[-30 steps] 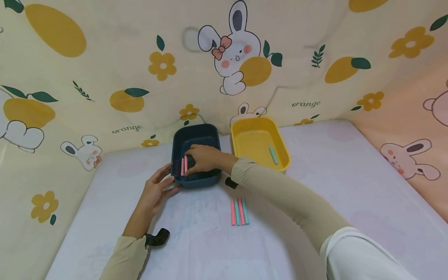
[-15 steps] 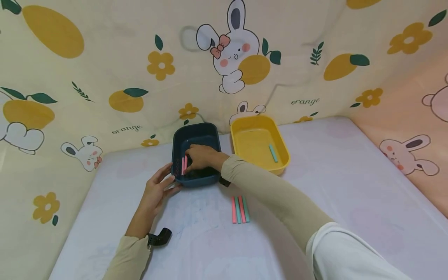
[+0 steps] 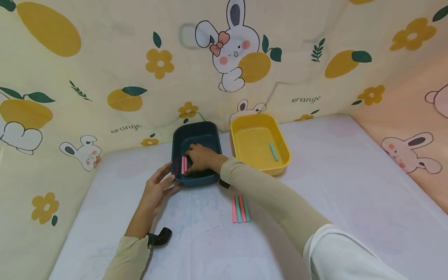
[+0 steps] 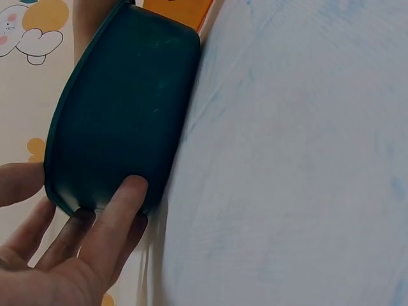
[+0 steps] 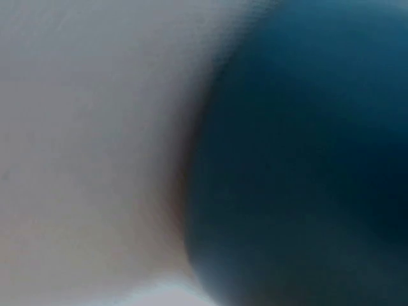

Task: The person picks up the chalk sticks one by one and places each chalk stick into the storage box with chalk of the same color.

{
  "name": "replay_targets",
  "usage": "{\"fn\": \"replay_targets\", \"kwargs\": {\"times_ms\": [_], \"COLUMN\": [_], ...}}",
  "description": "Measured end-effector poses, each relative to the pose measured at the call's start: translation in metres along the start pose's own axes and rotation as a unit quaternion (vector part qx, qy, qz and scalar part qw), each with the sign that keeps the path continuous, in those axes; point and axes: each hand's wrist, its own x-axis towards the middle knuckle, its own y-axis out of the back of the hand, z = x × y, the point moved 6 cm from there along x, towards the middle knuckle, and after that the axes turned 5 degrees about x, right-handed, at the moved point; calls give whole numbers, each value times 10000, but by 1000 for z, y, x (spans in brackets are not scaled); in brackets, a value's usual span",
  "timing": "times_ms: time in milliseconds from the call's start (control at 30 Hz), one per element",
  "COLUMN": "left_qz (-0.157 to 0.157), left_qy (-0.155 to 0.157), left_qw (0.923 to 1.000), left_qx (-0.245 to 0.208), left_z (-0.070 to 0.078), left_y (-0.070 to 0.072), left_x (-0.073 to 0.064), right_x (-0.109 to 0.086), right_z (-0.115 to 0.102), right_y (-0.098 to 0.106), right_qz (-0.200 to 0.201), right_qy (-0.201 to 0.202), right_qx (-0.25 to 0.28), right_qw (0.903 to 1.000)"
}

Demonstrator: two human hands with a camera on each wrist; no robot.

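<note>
My right hand (image 3: 202,158) reaches into the dark blue tray (image 3: 196,182). Its thumb and fingers pinch the right one of two pink chalk sticks (image 3: 184,165) standing side by side along the left part of the tray. Outside, my left hand (image 3: 157,188) steadies the tray's near left corner with spread, mostly straight fingers. In the left wrist view the fingers (image 4: 118,217) rest against the tray's outer wall (image 4: 127,95). The right wrist view is blurred, with only the blue wall (image 5: 299,166) filling its right side and the fingers hidden.
A yellow tray (image 3: 245,146) stands to the right, holding one green chalk stick (image 3: 273,152). Several pink and green chalk sticks (image 3: 241,209) lie in a row on the white-covered table (image 3: 203,241), below the right forearm. A patterned cloth (image 3: 175,89) hangs behind the trays.
The right hand has shifted slightly left inside the blue tray, and the pink chalk stick it holds now stands closer to the other one. The left hand stays at the corner.
</note>
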Motion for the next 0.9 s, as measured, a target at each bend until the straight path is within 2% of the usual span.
{"fn": "replay_targets", "kwargs": {"times_ms": [133, 233, 400, 500, 700, 900], "left_qz": [23, 14, 2, 4, 86, 30], "left_qy": [81, 23, -122, -145, 14, -40], "left_qw": [10000, 10000, 9999, 9998, 9998, 9996], "left_qx": [29, 39, 74, 109, 169, 268], "left_z": [-1, 0, 4, 6, 4, 5], "left_y": [-2, -3, -1, -1, 2, -1], "left_x": [-2, -2, 1, 2, -1, 1], "right_x": [0, 0, -2, -11, -42, -91], "right_z": [1, 1, -1, -1, -10, -3], "right_y": [-3, -2, 8, 19, 42, 62], "right_qz": [-39, -5, 63, 158, 392, 675], "right_qy": [10, 57, 189, 271, 653, 798], "right_qx": [-26, -79, 16, 138, 469, 1088], "right_qw": [10000, 10000, 9998, 9994, 9960, 9886]}}
